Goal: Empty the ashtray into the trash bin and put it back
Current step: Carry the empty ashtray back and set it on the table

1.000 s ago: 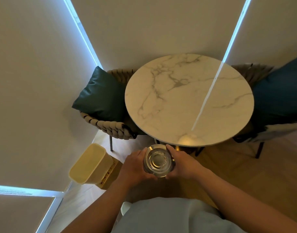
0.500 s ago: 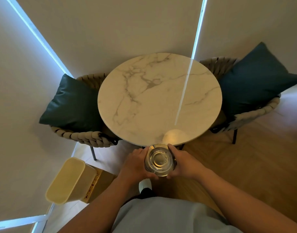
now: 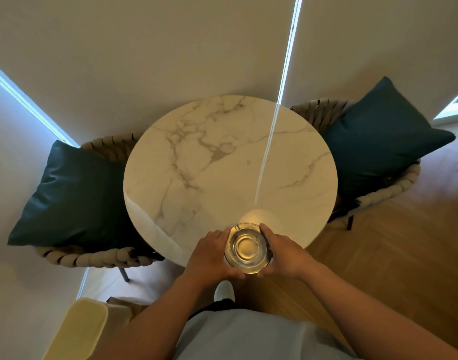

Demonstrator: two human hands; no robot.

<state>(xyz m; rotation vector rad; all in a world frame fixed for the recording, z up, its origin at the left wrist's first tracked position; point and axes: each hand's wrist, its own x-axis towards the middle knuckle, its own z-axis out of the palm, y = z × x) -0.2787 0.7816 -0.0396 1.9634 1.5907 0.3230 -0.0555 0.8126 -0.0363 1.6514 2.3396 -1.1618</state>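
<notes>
We stand in a corner hemmed by pale roller blinds (image 3: 170, 48), with a wooden floor (image 3: 391, 255) underfoot. The round marble bench (image 3: 196, 183) fills the middle of the view, its top bare as far as we can see. A woven chair with a dark teal cushion (image 3: 74, 196) sits to its left, and a matching cushion (image 3: 378, 141) rests on the chair to its right. Down at the lower left, the pale yellow trash bin (image 3: 79, 331) stands on the floor, well apart from the bench and behind our left arm.

Our left hand (image 3: 209, 255) and right hand (image 3: 285, 253) each close a grip on opposite sides of the glass ashtray (image 3: 247, 248), holding it upright at the near edge of the bench; whether it touches the marble we cannot tell. Only faint specks show in its bowl, so we judge the emptying done. What is left, as we read it, is the last step: setting the ashtray down on the bench and letting go.
</notes>
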